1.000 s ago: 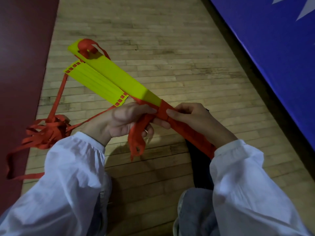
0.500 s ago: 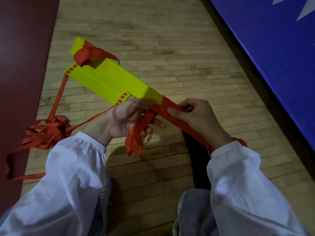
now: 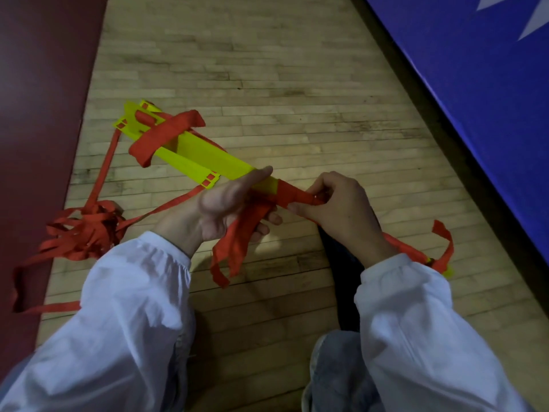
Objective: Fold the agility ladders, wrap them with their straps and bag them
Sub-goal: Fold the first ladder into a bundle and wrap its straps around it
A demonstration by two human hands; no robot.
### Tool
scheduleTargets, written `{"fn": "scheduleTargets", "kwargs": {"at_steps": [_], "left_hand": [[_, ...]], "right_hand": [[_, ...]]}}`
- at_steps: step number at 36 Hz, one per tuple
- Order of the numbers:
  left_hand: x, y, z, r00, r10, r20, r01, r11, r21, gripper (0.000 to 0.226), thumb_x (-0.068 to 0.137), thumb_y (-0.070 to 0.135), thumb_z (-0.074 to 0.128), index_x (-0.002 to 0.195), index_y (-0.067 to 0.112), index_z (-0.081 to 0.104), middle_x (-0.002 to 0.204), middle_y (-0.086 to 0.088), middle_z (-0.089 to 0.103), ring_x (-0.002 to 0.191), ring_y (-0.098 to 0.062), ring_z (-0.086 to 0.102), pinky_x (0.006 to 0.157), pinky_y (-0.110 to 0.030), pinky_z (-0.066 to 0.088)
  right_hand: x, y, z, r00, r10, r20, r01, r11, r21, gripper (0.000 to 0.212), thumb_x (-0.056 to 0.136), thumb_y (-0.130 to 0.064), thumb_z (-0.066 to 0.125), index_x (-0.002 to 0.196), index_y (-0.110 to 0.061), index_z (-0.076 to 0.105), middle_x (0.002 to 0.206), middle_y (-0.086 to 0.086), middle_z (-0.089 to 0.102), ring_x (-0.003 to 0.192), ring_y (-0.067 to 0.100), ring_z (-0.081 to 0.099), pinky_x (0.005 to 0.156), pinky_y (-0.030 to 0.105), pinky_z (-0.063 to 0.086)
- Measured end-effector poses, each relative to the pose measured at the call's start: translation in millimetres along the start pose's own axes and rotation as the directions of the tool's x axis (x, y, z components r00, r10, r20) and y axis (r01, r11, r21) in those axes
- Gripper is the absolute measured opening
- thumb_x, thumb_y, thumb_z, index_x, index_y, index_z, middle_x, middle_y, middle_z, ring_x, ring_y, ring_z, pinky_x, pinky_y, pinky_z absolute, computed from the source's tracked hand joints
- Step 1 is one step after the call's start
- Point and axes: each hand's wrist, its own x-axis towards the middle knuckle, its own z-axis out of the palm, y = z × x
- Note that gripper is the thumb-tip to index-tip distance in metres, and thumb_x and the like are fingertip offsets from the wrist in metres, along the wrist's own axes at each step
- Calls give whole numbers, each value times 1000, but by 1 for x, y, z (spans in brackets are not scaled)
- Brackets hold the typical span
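Agility ladder (image 3: 205,157), a stack of flat yellow rungs, is held slanting over the wooden floor (image 3: 267,69), its far end pointing away to the left. A blue mat (image 3: 475,84) with white shapes borders the floor on the right and a dark red mat (image 3: 44,84) on the left. 2 white sleeves (image 3: 124,307) reach in. A loose heap of strap (image 3: 86,230) lies on the floor at the left. The red strap (image 3: 292,194) is wound around the near end of the stack. The left hand (image 3: 225,209) grips that end, thumb along the yellow, fingers curled round hanging strap tails. The right hand (image 3: 341,206) pinches the wound strap.
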Motion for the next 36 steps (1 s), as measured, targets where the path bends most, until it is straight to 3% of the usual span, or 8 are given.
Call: {"fn": "scheduleTargets", "kwargs": {"at_steps": [7,11,14,17,21,28,31,36], "left_hand": [[1,-4,5,992,85,-89,-84,996,22,48,92,52,46,87,6,58,64,-10,58,51,-20,56,56,-29,46],[1,-5,8,989,101,-111,-97,994,44,47,91,50,49,81,4,57,60,-11,56,49,-20,53,55,-28,45],[1,-5,8,987,121,-109,-117,992,41,48,82,51,57,86,3,56,68,-12,53,51,-20,50,52,-27,45],[1,-5,6,986,135,-97,-126,988,89,56,67,59,58,83,5,58,62,-7,52,47,-17,50,50,-26,44],[-2,-2,2,991,129,-32,-126,989,79,56,66,60,52,82,7,59,53,-1,51,41,-13,49,44,-21,45],[-9,3,-4,983,123,134,-125,992,3,27,81,19,54,107,10,53,65,-4,60,35,-8,53,34,-16,44],[-10,3,-3,981,137,135,-138,990,-5,30,82,18,50,111,9,48,68,-9,65,34,-11,52,32,-16,42],[-6,-1,-2,960,234,157,-237,971,6,28,82,11,60,109,10,53,79,-13,71,62,-20,68,55,-29,55]], "right_hand": [[1,0,-6,987,-9,158,9,1000,6,29,75,-33,81,79,-17,57,76,-7,62,71,8,56,60,20,41],[0,0,-7,924,79,375,-131,985,116,27,85,-37,70,94,-16,56,94,1,68,87,17,66,75,30,52],[-1,-4,-9,866,118,486,-248,946,211,37,88,-41,62,104,-8,56,95,6,73,82,18,72,78,35,57],[-2,-8,-10,861,122,494,-283,922,266,35,91,-46,54,101,-13,58,89,4,73,73,16,70,67,28,56],[0,-9,-12,879,112,464,-293,894,339,36,95,-45,50,105,-13,62,80,2,72,69,15,67,62,26,53],[2,-8,-19,893,118,434,-313,855,412,40,95,-46,48,97,-13,71,79,3,70,69,14,63,61,25,49],[1,-10,-19,899,115,423,-308,852,423,38,95,-47,48,94,-17,71,80,4,71,69,15,64,63,27,50],[-1,-11,-21,891,116,440,-314,856,410,42,93,-49,47,93,-15,71,77,2,72,70,14,66,65,27,51]]}}
